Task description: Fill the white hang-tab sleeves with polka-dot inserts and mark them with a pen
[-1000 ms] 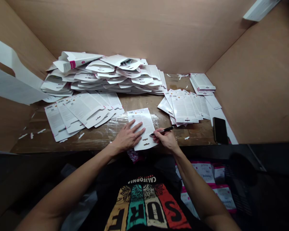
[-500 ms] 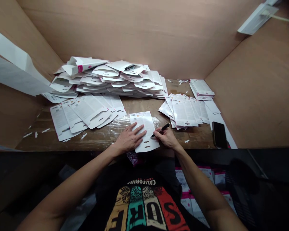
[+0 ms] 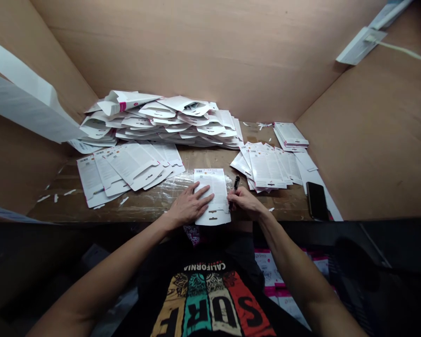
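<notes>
Although a large heap of white hang-tab cards (image 3: 154, 122) rose at the back of the wooden surface (image 3: 65, 203), the single hang-tab card (image 3: 211, 185) lay directly in front of you, on a patch of clear plastic film (image 3: 177, 180). A fanned row of cards (image 3: 129, 166) lay near its left side, and a second fanned row (image 3: 266, 167) lay near its right, with neither touching it. Farther right sat a squared stack of cards (image 3: 290, 134), and a black smartphone (image 3: 316, 201) rested near the right edge of the surface. Plywood walls (image 3: 196, 47) rose behind and beside all of this. Below the front edge, pink-edged cards (image 3: 268, 267) showed beside your black T-shirt (image 3: 203, 299).

Your left hand (image 3: 189, 206) was open, its fingers spread and lying flat on the lower left of the card. Your right hand (image 3: 243, 203) was curled closed around a black pen (image 3: 235, 186), which stood nearly upright at the card's right edge. You could not tell from this view whether its tip touched the card.
</notes>
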Action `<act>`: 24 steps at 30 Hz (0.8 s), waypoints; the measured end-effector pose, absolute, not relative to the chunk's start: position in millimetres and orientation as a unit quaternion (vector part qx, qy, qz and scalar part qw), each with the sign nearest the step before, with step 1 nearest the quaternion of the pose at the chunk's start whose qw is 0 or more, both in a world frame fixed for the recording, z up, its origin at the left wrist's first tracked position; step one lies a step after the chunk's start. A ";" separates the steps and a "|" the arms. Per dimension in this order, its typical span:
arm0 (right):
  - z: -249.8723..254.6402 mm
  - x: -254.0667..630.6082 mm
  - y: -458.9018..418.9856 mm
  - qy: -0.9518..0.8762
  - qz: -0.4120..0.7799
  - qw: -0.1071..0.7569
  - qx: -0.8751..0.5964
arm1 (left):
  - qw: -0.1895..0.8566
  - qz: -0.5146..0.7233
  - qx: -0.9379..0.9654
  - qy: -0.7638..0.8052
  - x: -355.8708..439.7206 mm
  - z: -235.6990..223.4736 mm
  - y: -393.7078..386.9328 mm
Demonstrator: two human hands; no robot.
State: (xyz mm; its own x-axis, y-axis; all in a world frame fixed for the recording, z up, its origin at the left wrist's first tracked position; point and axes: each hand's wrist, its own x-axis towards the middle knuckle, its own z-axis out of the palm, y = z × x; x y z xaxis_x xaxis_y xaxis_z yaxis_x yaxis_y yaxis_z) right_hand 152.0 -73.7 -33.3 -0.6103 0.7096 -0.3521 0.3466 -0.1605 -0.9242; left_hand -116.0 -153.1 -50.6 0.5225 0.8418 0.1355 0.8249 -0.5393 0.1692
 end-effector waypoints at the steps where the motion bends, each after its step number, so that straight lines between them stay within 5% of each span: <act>1: -33.6 151.7 -76.6 -0.654 0.606 0.148 -0.429 | 0.042 0.101 0.871 0.479 -115.9 -50.9 -153.3; 6: -39.6 141.7 -101.0 -0.842 0.322 0.113 -0.418 | 0.046 0.113 0.868 0.481 -115.3 -53.0 -155.0; 10: -35.3 132.3 -118.4 -0.877 0.209 0.030 -0.431 | 0.053 0.123 0.867 0.479 -115.9 -54.4 -155.2; 13: -24.0 137.1 -131.9 -0.890 0.229 0.015 -0.394 | 0.060 0.133 0.862 0.486 -117.6 -54.5 -154.7; 18: -11.9 162.7 -145.5 -0.863 0.461 0.020 -0.203 | 0.096 0.132 0.862 0.480 -118.6 -49.4 -157.4; 21: -21.6 161.9 -138.5 -0.857 0.350 0.118 -0.359 | 0.121 0.102 0.871 0.466 -115.3 -46.0 -162.3; 24: -33.8 147.7 -130.0 -0.862 0.245 0.105 -0.432 | 0.123 0.084 0.872 0.467 -110.6 -44.3 -166.9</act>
